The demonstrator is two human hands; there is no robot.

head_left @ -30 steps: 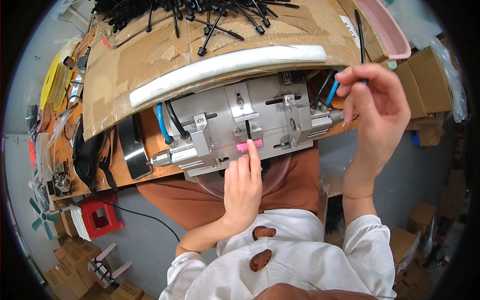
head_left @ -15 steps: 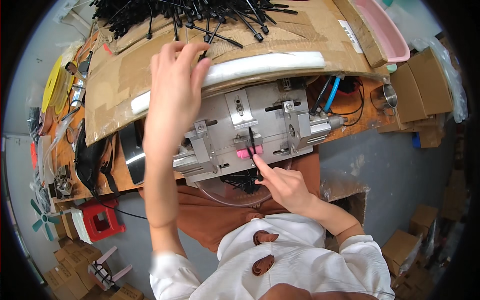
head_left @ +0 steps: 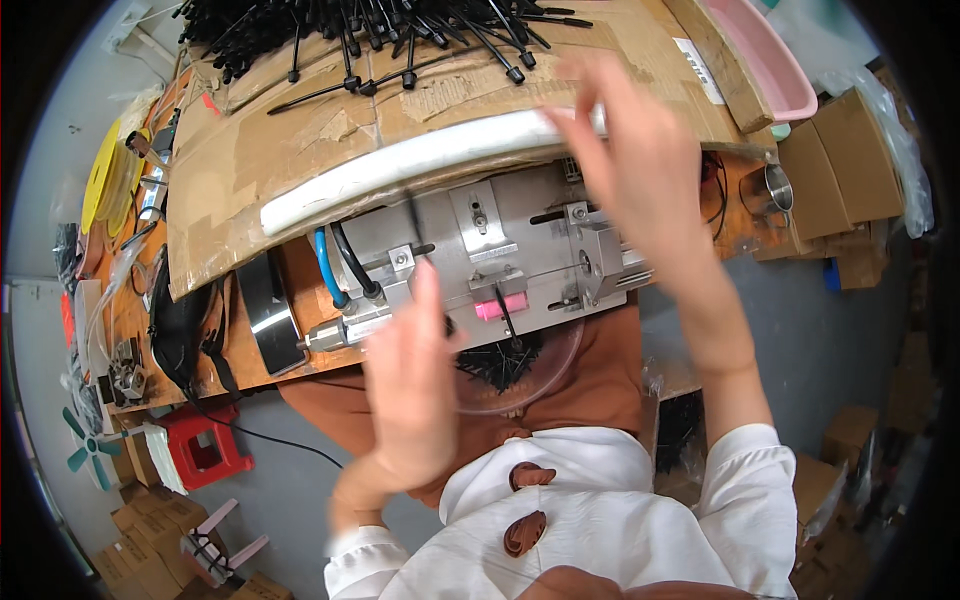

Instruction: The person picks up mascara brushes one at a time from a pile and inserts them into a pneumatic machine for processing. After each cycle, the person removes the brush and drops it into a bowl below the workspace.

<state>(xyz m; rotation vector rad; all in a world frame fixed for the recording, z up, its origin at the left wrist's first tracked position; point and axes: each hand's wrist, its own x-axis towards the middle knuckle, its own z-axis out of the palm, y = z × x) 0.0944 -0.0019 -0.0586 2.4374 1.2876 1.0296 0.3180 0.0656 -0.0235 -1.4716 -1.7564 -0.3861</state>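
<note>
My left hand (head_left: 412, 395), smeared by motion, is in front of the metal fixture's left side. It pinches a thin black rod (head_left: 413, 218), whose thicker end shows by the fingers. My right hand (head_left: 645, 160) is raised over the right end of a white padded roll (head_left: 400, 163), thumb and fingers apart, with nothing seen in it. In the middle of the metal fixture (head_left: 530, 220), another black rod (head_left: 507, 315) lies across a pink block (head_left: 501, 306). No hand touches that rod.
A heap of black rods (head_left: 330, 30) lies on cardboard (head_left: 230, 190) at the back. Below the fixture's front edge sits a clear bowl (head_left: 560, 375) with more rods. A phone (head_left: 268, 310) lies left, a metal cup (head_left: 768, 192) right, and a pink tub (head_left: 765, 60) far right.
My left hand has come back from the heap toward me with a black rod. The right hand has left the fixture, moving up and right. The rod on the pink block lies differently.
</note>
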